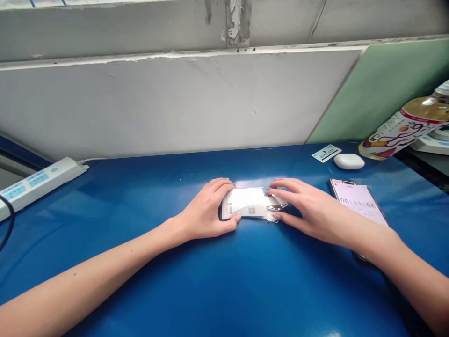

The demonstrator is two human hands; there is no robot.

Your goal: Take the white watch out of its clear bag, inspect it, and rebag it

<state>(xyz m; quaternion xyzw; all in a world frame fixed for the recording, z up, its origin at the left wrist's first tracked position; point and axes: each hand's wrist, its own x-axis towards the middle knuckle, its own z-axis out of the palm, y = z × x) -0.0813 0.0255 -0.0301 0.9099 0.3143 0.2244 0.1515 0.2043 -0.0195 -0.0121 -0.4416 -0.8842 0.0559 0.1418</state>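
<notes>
A small white packet (248, 202) with printed codes lies on the blue table (224, 281), between my two hands. My left hand (209, 208) grips its left end, thumb along the near edge and fingers at the far edge. At the packet's right end, a shiny, dark and silvery part (276, 202) shows. Around that end the fingers of my right hand (298, 203) are curved, with thumb and fingertips touching its near and far sides.
A phone (361, 202) showing a timer lies partly under my right forearm. Behind it are a white case (349, 161), a card (326, 153) and a tilted drink bottle (400, 128). At the left is a power strip (42, 180); a wall panel (182, 103) borders the table's back.
</notes>
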